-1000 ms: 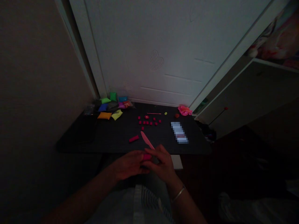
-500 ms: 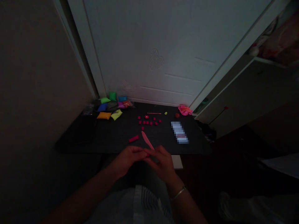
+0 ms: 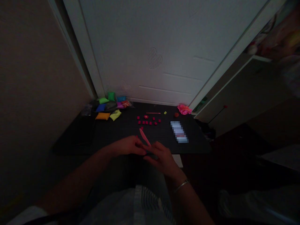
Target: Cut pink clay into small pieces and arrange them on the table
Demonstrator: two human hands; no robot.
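Observation:
My right hand (image 3: 161, 156) holds a pink plastic clay knife (image 3: 144, 137), its blade pointing up and away over the dark table's front edge. Close beside it, my left hand (image 3: 131, 146) has its fingers curled together, the tips near my right fingertips. A dim reddish spot shows at the left fingertips, too dark to make out. The left hand covers where a red clay roll lay; only a bit of red shows past its knuckles. Beyond the knife, several small red clay pieces (image 3: 147, 122) lie in loose rows, with a red piece with a pale centre (image 3: 146, 117) behind them.
On the black table (image 3: 112, 134), colourful clay packets (image 3: 102, 116) lie at the back left. A thin pink stick (image 3: 153, 113), a brownish-red lump (image 3: 176, 115), a pink ruffled thing (image 3: 184, 109) and a blurred-out phone-like screen (image 3: 179, 132) are farther right. A white door (image 3: 173, 56) stands behind.
My left hand has moved left and forward over the red roll, its fingers now curled downward. The right hand stays close with the knife, shifted slightly. The view has shifted a little.

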